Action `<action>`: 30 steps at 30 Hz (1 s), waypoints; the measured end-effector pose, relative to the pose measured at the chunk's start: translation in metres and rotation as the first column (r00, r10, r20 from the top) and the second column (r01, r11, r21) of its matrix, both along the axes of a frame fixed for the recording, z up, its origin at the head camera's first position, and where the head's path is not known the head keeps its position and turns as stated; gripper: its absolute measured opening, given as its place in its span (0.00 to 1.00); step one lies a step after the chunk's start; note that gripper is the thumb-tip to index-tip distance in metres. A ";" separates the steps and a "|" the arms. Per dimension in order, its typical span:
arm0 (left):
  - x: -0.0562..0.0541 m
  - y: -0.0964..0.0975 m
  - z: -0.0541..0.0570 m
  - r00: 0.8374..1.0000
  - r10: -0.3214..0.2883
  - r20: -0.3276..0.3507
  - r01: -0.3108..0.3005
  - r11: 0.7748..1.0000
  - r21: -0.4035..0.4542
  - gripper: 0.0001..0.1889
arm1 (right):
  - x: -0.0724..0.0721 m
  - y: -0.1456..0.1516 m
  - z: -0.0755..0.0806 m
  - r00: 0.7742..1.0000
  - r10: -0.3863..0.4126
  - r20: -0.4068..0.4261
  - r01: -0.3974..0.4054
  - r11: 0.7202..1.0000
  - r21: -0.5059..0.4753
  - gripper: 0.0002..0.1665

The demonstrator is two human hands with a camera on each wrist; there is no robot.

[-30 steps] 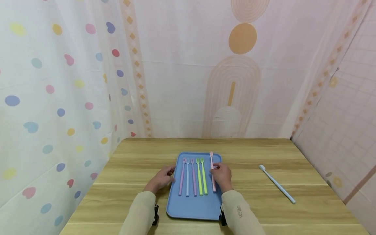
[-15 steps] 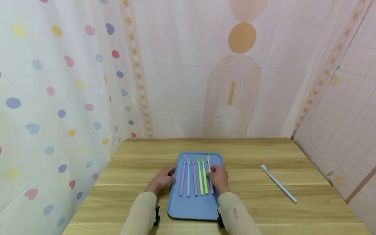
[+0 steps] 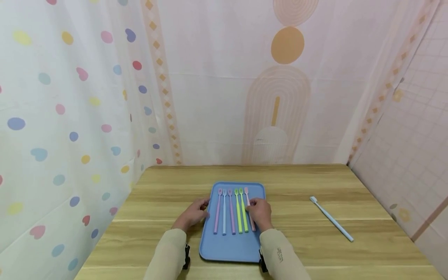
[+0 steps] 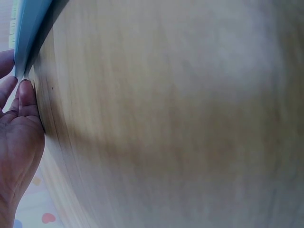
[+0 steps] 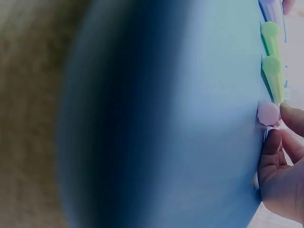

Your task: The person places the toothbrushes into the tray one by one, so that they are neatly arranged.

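On a blue tray [image 3: 231, 249] toothbrushes lie side by side, heads at the far end: a purple one [image 3: 217, 216], a light blue one [image 3: 224, 216], another purple one [image 3: 232, 217] and two yellow-green ones [image 3: 244, 217]. At the right end of this row, a pink toothbrush [image 3: 246, 191] slants slightly, its head near the neighbouring green one. My right hand [image 3: 260, 213] pinches its handle between thumb and fingers; the pink handle end [image 5: 268, 114] shows in the right wrist view. My left hand [image 3: 191, 214] holds the tray's left rim, thumb and fingertips at the edge [image 4: 33, 33].
A separate light blue toothbrush [image 3: 331, 218] lies slanted on the wooden table [image 3: 297, 179], right of the tray. Patterned curtains [image 3: 210, 97] hang behind the table and along its left side.
My right hand has moved the pink toothbrush left and toward me, from the tray's right rim to beside the green ones. My left hand stays at the tray's left rim.
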State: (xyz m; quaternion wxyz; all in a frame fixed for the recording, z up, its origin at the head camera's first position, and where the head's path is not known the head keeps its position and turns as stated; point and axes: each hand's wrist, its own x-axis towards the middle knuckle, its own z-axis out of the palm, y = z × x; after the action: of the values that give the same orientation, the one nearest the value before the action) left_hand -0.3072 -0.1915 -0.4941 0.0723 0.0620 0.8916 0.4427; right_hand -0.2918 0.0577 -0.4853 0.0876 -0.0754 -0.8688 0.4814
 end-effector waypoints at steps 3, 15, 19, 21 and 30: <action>0.000 -0.001 -0.001 1.000 0.000 0.004 0.000 1.000 0.000 0.33 | 0.000 0.000 -0.001 1.000 0.013 -0.010 -0.013 1.000 -0.008 0.11; 0.000 -0.001 0.000 1.000 0.000 0.016 0.000 1.000 0.000 0.33 | -0.003 0.007 -0.004 0.998 0.039 -0.051 -0.041 0.998 -0.039 0.16; -0.001 -0.001 0.000 1.000 -0.004 0.010 0.004 1.000 0.001 0.33 | -0.006 0.012 -0.002 0.996 0.056 -0.070 -0.059 0.998 -0.039 0.17; -0.002 -0.001 0.000 1.000 -0.002 0.008 0.002 1.000 0.000 0.33 | -0.007 0.015 0.000 0.996 0.063 -0.065 -0.066 0.997 -0.044 0.18; 0.000 -0.001 0.000 1.000 -0.010 0.006 0.010 1.000 -0.003 0.33 | -0.010 0.029 0.001 0.995 0.070 -0.065 -0.075 0.994 -0.083 0.20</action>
State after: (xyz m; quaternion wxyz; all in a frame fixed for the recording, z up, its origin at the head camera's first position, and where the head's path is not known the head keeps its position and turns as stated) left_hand -0.3067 -0.1926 -0.4944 0.0774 0.0651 0.8916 0.4414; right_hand -0.3017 0.0867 -0.4845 0.0937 -0.0326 -0.8465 0.5230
